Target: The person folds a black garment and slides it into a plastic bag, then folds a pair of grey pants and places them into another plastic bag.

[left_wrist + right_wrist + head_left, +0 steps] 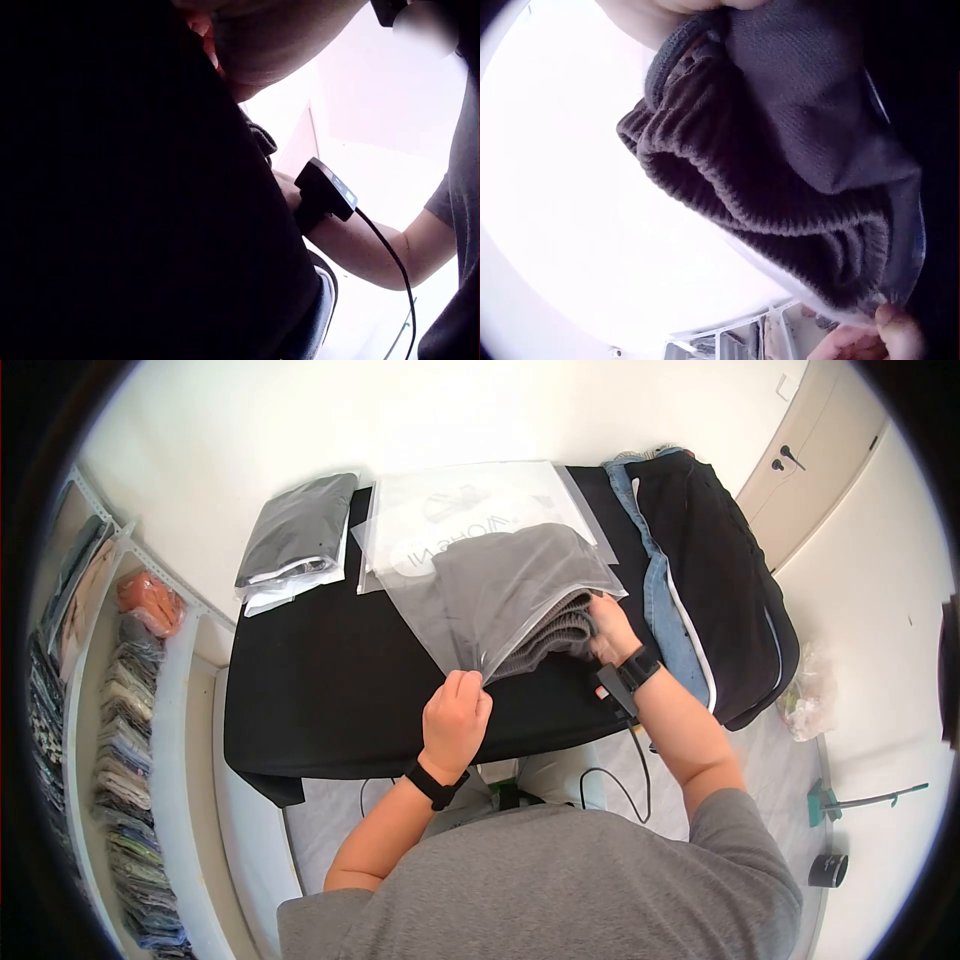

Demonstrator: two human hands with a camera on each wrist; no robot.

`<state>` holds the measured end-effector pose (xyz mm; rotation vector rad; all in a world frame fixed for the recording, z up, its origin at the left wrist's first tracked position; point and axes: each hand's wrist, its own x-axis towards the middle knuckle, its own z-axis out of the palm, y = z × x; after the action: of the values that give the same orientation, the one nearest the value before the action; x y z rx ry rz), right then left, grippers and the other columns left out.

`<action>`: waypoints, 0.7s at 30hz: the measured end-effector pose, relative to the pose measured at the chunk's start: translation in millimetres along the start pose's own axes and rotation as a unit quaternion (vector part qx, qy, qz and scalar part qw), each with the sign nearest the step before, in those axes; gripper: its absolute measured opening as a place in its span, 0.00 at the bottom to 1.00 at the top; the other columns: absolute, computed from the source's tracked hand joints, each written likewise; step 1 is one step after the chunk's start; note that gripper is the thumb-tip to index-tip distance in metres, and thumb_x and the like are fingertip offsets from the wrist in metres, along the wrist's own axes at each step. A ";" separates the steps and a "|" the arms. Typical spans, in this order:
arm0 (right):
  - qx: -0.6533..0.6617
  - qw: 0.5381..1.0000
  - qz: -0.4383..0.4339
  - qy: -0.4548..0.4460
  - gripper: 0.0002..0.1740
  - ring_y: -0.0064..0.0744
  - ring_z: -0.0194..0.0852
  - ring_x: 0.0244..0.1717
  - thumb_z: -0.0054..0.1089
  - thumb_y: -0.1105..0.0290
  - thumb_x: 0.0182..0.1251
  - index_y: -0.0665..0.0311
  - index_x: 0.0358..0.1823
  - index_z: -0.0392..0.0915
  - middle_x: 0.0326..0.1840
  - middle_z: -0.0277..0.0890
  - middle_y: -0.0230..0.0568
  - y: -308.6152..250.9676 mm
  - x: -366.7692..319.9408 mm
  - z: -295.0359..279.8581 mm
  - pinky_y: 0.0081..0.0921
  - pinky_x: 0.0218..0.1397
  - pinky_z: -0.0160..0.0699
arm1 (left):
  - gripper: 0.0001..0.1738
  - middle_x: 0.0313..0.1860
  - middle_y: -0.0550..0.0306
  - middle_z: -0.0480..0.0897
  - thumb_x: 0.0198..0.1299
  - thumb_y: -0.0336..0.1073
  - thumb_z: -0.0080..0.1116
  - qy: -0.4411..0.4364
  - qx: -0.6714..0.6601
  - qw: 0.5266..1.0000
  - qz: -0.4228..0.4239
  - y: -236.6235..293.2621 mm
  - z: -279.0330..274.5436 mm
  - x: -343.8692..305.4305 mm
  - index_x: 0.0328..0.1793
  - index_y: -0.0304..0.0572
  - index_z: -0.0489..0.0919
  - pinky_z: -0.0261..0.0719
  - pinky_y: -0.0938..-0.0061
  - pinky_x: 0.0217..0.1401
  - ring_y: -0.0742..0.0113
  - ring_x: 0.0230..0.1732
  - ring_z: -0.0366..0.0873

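Observation:
A folded grey garment point(550, 634) with a ribbed elastic waistband lies mostly inside a clear plastic bag point(412, 598) over the black table. Its gathered band sticks out of the bag's mouth on the near side. My left hand point(455, 722) pinches the near corner of the bag's mouth. With the right hand point(612, 632) I grip the garment and bag edge at the mouth's other end. The right wrist view shows the ribbed folds of the garment point(802, 112) close up, and fingers of the left hand point(855, 341) at the bag corner.
Flat printed plastic bags point(500, 485) lie behind the garment. A bagged dark garment stack point(300, 525) sits at the back left. Black trousers point(695, 560) and jeans point(660, 615) lie along the right. A shelf of folded clothes point(135, 760) stands left; a cable point(645, 780) hangs from the right wrist.

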<state>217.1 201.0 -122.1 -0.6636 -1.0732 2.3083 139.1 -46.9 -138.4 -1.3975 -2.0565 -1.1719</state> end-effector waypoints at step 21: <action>0.095 0.990 0.096 0.049 0.11 0.39 0.78 0.52 0.51 0.76 0.69 0.66 0.49 0.77 0.50 0.80 0.42 52.4 -29.9 36.4 0.40 0.57 0.78 | 0.12 0.29 0.52 0.73 0.41 0.20 0.59 0.027 -0.056 0.998 -0.008 -10.9 -4.8 -1.9 0.33 0.40 0.71 0.74 0.64 0.32 0.51 0.30 0.75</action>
<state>204.9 133.1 -136.5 -0.8248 -0.7626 2.4722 129.6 -53.5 -141.5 -1.3859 -1.9953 -1.3350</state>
